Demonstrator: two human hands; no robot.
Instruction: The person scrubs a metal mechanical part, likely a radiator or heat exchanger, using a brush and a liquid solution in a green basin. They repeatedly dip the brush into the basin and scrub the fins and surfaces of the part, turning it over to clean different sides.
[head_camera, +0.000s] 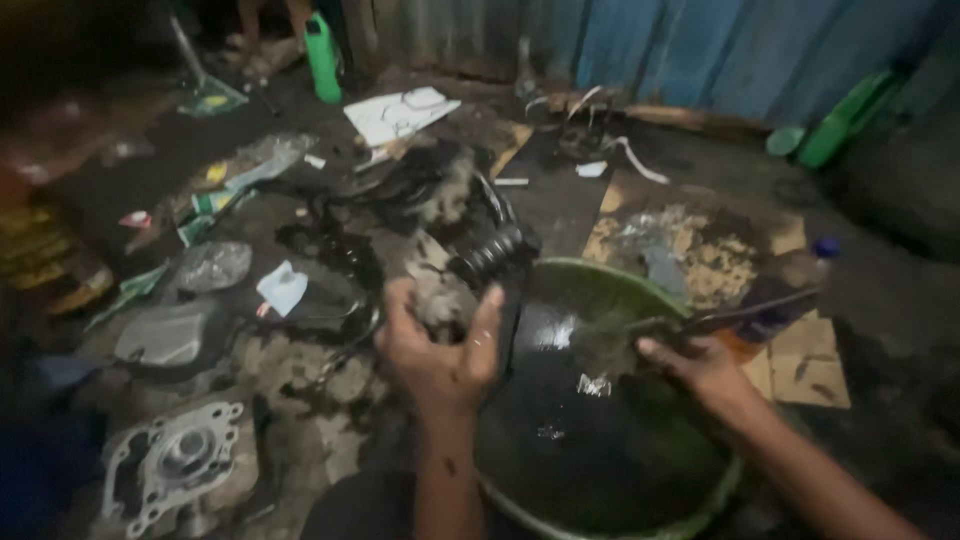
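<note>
**Dirty part over a green bowl**

The left hand (440, 350) is curled around a grimy part (437, 300), just beside the bowl (590, 280) of dark liquid. The right hand (700, 365) pinches a brush (720, 322) over the bowl. A metal cover (175, 460) lies on the floor.

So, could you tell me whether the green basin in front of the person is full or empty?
Partly filled: the green basin holds dark, glossy liquid that reflects light, with its inner wall bare above. The depth cannot be told.

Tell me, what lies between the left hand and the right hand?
In the head view, the dark liquid in the green basin lies between the left hand, gripping a grimy part, and the right hand, holding a brush.
</note>
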